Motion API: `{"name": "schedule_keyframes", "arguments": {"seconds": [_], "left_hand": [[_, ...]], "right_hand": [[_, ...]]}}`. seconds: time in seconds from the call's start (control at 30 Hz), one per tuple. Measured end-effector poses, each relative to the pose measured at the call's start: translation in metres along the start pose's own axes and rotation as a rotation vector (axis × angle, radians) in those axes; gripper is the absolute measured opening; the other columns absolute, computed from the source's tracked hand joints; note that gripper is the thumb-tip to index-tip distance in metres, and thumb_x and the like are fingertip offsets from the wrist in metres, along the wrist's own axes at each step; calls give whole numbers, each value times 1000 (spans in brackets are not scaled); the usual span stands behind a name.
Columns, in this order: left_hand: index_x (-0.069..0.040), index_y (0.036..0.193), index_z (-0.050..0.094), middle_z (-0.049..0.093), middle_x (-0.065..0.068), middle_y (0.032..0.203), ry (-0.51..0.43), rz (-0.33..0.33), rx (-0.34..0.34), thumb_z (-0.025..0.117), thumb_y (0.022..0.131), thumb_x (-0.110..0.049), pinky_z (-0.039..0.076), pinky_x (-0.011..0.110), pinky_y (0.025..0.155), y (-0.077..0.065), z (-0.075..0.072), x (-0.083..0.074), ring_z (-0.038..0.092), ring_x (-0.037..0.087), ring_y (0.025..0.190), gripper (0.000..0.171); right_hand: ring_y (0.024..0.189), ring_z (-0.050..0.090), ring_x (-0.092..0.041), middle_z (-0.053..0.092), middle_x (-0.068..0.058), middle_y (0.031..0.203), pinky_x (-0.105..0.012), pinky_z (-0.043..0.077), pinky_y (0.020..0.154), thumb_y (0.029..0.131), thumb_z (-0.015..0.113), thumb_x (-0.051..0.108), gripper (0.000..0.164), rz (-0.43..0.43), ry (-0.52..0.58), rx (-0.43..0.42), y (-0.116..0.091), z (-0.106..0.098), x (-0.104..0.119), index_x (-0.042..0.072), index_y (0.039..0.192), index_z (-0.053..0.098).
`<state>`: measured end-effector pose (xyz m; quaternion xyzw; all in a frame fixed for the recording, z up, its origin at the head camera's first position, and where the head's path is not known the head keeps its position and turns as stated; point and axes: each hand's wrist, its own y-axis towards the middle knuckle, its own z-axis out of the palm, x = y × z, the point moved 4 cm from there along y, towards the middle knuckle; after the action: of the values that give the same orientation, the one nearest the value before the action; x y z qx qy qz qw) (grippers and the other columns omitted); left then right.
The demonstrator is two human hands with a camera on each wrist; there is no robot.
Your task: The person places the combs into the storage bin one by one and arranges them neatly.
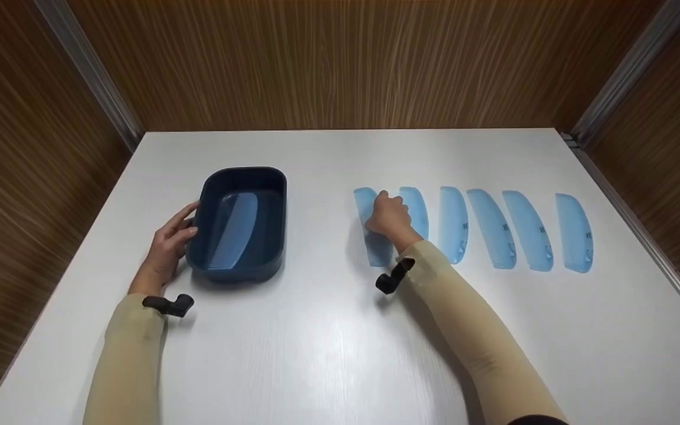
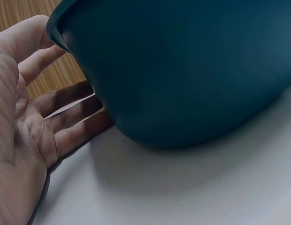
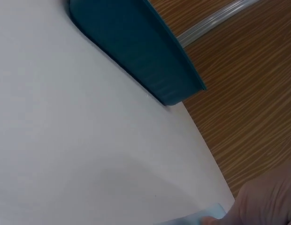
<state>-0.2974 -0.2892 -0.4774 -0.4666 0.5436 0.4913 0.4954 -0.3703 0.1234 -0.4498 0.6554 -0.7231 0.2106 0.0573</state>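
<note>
My left hand (image 1: pixel 164 251) rests against the left side of a dark blue plastic tub (image 1: pixel 272 271). In the left wrist view several of its fingers (image 2: pixel 77 133) reach out fairly straight to touch the tub's outer wall. Inside the tub lies one light-blue, comb-shaped plastic piece (image 1: pixel 236 230). My right hand (image 1: pixel 390 217), fingers curled, pinches the leftmost piece in the row (image 1: pixel 380 252) near its upper part. In the right wrist view the thumb (image 3: pixel 211 221) presses on that piece's end. Just right of it another piece (image 1: pixel 415 206) is partly covered by the hand.
Several more light-blue pieces (image 1: pixel 453 224) lie spaced in a row to the right on the white table (image 1: pixel 316 342). Wood-grain panels (image 1: pixel 340 65) stand behind and at both sides. Metal strips (image 1: pixel 89 71) run along the panel corners.
</note>
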Motion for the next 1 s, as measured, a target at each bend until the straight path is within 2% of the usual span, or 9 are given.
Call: {"name": "schedule_keyframes", "arguments": {"seconds": [0.1, 0.33, 0.63, 0.83, 1.0], "left_hand": [[-20, 145, 35, 36, 17, 143, 4, 3, -1, 49, 94, -13, 38, 34, 90, 1, 0, -1, 43, 25, 120, 53], [-19, 143, 39, 41, 17, 140, -11, 18, -1, 51, 94, -14, 42, 32, 87, 1, -1, -2, 47, 24, 116, 51], [-19, 142, 41, 47, 13, 134, -38, 24, -14, 52, 93, -13, 43, 32, 86, -1, -3, -1, 50, 23, 111, 51], [-19, 142, 40, 47, 12, 132, -27, 9, -27, 53, 93, -15, 44, 29, 85, -1, -2, 0, 50, 21, 112, 51], [-19, 143, 39, 45, 15, 135, -9, 8, -22, 52, 93, -16, 43, 28, 86, 0, 0, -1, 49, 21, 114, 52]], "right_hand": [[113, 42, -44, 41, -31, 122, -52, 39, 89, 80, 67, 18, 76, -2, 12, 22, 1, -1, 1, -5, 140, 28], [103, 47, -39, 44, -27, 115, -49, 41, 87, 78, 68, 17, 65, -7, 53, 38, 3, -3, -2, -7, 131, 39], [105, 50, -36, 48, -25, 119, -46, 43, 87, 74, 75, 18, 72, -37, 134, 48, 2, -4, 0, -4, 133, 38], [102, 54, -34, 55, -21, 116, -43, 45, 86, 72, 79, 16, 63, -69, 215, 35, 1, -3, -1, -4, 122, 48], [109, 51, -29, 47, -18, 132, -41, 43, 91, 75, 77, 14, 75, 12, 321, 91, 1, 0, -2, 2, 138, 38]]}}
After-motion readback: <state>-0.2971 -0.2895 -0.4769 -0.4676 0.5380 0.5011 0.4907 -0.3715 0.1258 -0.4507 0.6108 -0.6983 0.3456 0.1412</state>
